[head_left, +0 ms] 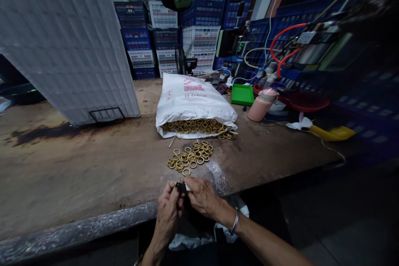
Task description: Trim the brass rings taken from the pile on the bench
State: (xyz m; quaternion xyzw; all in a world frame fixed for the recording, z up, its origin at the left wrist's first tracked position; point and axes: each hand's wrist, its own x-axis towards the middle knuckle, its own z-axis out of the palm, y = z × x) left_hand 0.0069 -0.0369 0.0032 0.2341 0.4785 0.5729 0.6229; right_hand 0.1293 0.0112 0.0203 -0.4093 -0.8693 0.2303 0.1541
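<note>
At the table's front edge my left hand [168, 208] is closed, pinching a small black piece [179, 186] between thumb and fingers. A thin brass-coloured bit shows at its top; whether it is a ring I cannot tell. Right beside it my right hand [204, 198], with a silver bangle [235, 221] on the wrist, is closed on a small white piece [187, 188], mostly hidden by the fingers. Just beyond both hands lies a loose pile of brass-coloured rings [193, 158]. Behind that, a white woven sack [193, 99] lies with its mouth towards me, full of similar rings.
On the wooden table [124, 174], a tall white ribbed panel [77, 41] stands left. To the right are a green tray [242, 94], a pink bottle [262, 104], a red dish [307, 102] and a yellow scoop [335, 133]. Stacked crates [199, 37] line the back.
</note>
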